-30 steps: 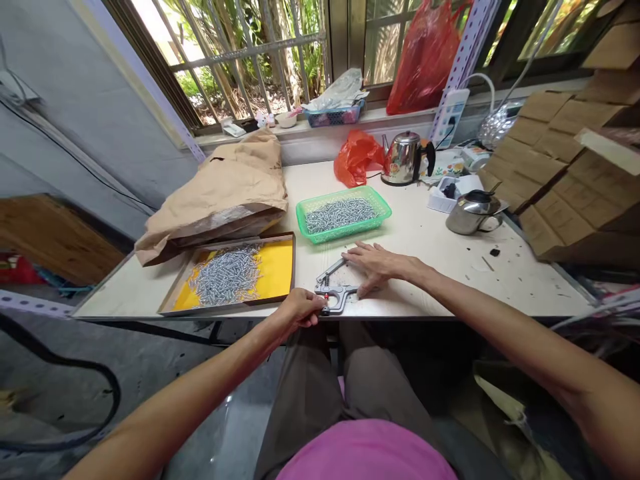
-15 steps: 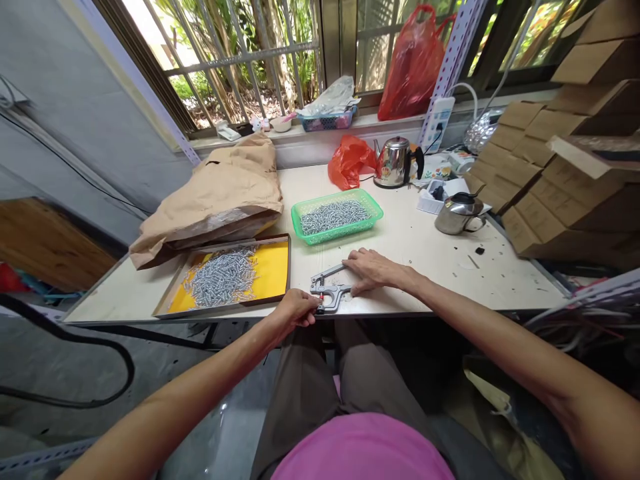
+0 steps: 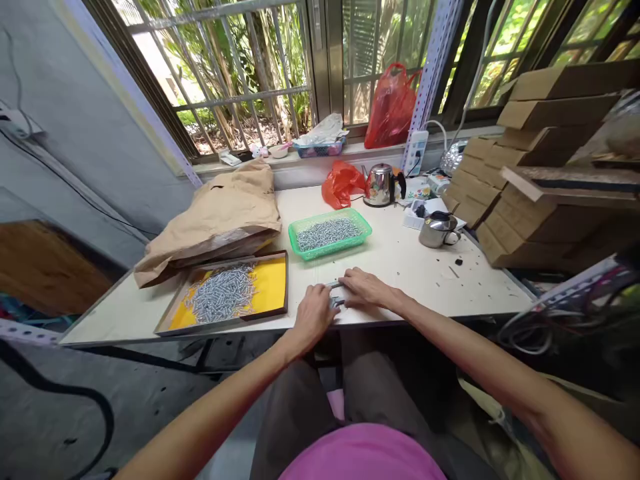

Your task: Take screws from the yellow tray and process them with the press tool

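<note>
The left hand (image 3: pixel 314 311) is curling over one end of the metal pliers (image 3: pixel 339 302) near the bench's (image 3: pixel 405 293) front edge, its grip hidden, while the right hand (image 3: pixel 366 288) is pinching the handles (image 3: pixel 335 285).

The left hand (image 3: pixel 314 312) hides much of the metal tool (image 3: pixel 338 302); the picture's edge crops the cardboard boxes (image 3: pixel 555 115).

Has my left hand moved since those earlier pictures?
Yes. Your left hand has shifted rightward, away from the yellow-lined tray, and forward from the near edge of the table.
</note>
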A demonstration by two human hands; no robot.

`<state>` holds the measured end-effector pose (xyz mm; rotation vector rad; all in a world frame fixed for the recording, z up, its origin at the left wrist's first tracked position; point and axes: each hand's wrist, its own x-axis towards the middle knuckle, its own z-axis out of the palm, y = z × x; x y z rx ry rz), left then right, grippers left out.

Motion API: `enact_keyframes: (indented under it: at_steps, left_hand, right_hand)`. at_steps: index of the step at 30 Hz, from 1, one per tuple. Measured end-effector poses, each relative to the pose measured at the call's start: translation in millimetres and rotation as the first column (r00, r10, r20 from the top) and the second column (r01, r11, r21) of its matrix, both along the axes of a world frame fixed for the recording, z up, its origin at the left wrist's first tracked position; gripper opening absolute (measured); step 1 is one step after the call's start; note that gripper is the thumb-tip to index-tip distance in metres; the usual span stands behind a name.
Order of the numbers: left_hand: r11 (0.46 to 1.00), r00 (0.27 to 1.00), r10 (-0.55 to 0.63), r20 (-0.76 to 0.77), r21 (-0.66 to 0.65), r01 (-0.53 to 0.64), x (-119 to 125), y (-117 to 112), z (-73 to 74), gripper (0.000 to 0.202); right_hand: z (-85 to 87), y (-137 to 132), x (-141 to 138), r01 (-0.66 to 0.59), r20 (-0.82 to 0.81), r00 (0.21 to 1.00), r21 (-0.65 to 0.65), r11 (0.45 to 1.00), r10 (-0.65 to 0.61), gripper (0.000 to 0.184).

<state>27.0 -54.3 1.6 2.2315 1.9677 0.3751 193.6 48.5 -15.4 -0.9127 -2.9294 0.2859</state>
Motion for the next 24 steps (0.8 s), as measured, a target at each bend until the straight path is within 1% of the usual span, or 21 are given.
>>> enact_keyframes:
  at_steps: [2, 3, 5, 7, 8, 9, 12, 14, 16, 19, 21, 22, 24]
  left_hand:
    - [0.994, 0.995, -0.083, -0.063, -0.071, 0.079, 6, 17, 1.1, 0.055]
    - [0.987, 0.991, -0.113, -0.075, -0.121, 0.104, 7, 26, 1.9, 0.059]
    - [0.965, 0.981, -0.175, -0.083, -0.215, 0.154, 5, 41, 3.6, 0.059]
    - [0.944, 0.967, -0.238, -0.088, -0.257, 0.209, 1, 51, 4.8, 0.058]
    - [0.939, 0.961, -0.26, -0.098, -0.256, 0.228, 0, 53, 4.9, 0.057]
    - [0.939, 0.955, -0.274, -0.112, -0.246, 0.241, -2, 55, 4.5, 0.055]
    - [0.948, 0.951, -0.275, -0.139, -0.206, 0.244, -2, 55, -0.5, 0.037]
    - [0.952, 0.955, -0.271, -0.123, -0.18, 0.247, -1, 54, -5.3, 0.024]
    - [0.95, 0.956, -0.279, -0.092, -0.174, 0.261, 1, 53, -8.8, 0.016]
    - [0.943, 0.955, -0.29, -0.059, -0.19, 0.274, 0, 55, -8.8, 0.012]
    - [0.941, 0.955, -0.293, -0.045, -0.192, 0.279, -1, 54, -7.3, 0.012]
    - [0.941, 0.955, -0.294, -0.038, -0.186, 0.282, -2, 52, -7.3, 0.014]
    - [0.949, 0.957, -0.288, -0.023, -0.142, 0.282, -3, 44, -11.1, 0.024]
  right_hand:
    - [-1.3, -1, 2, 0.001, -0.019, 1.0, -0.008, 1.0, -0.001, 0.046]
    - [-1.6, 0, 4, 0.002, -0.034, 0.999, -0.018, 1.0, -0.002, 0.051]
    - [-1.2, 1, 8, 0.012, -0.051, 0.999, -0.048, 0.999, -0.014, 0.064]
    - [0.9, 3, 11, 0.036, -0.027, 0.999, -0.072, 0.997, -0.038, 0.071]
    - [2.6, 3, 11, 0.051, -0.005, 0.999, -0.072, 0.996, -0.052, 0.069]
    - [4.6, 3, 11, 0.064, 0.02, 0.998, -0.063, 0.996, -0.063, 0.064]
    - [10.5, 0, 8, 0.088, 0.073, 0.994, -0.027, 0.996, -0.085, 0.037]
    - [12.2, -5, 5, 0.096, 0.096, 0.991, -0.028, 0.995, -0.093, 0.023]
    - [11.6, -12, 2, 0.113, 0.111, 0.988, -0.05, 0.992, -0.107, 0.016]
    - [9.0, -20, 3, 0.156, 0.107, 0.983, -0.077, 0.985, -0.147, 0.013]
    - [8.9, -19, 5, 0.177, 0.085, 0.982, -0.072, 0.982, -0.171, 0.014]
    - [9.7, -16, 7, 0.173, 0.075, 0.983, -0.075, 0.982, -0.168, 0.018]
    - [12.4, -5, 12, 0.139, 0.075, 0.989, -0.107, 0.985, -0.131, 0.03]
